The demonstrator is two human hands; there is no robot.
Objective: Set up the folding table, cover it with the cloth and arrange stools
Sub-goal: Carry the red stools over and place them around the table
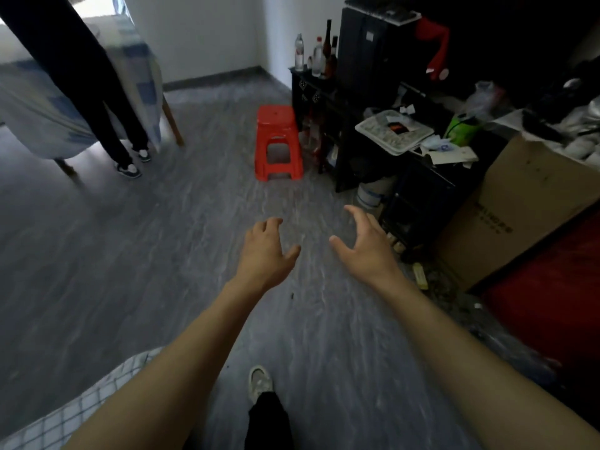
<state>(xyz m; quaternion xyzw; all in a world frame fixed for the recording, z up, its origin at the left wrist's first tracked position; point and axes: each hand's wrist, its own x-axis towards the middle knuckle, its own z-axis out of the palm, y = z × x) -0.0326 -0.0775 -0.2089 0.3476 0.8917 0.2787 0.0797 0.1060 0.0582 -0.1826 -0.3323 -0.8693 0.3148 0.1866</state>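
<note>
A red plastic stool stands on the grey floor ahead, right beside a dark shelf unit. It looks like a stack of stools. Both my arms reach forward over the floor. My left hand hangs empty with loosely curled fingers. A little to its right, my right hand is spread open and holds nothing. Both hands are well short of the stool. At the upper left stands the table on wooden legs, draped with a blue and white cloth.
Another person in dark trousers stands by the table. A dark shelf unit with bottles, a cluttered dark cabinet and a cardboard box line the right side. A checked fabric lies at the lower left. My shoe is below.
</note>
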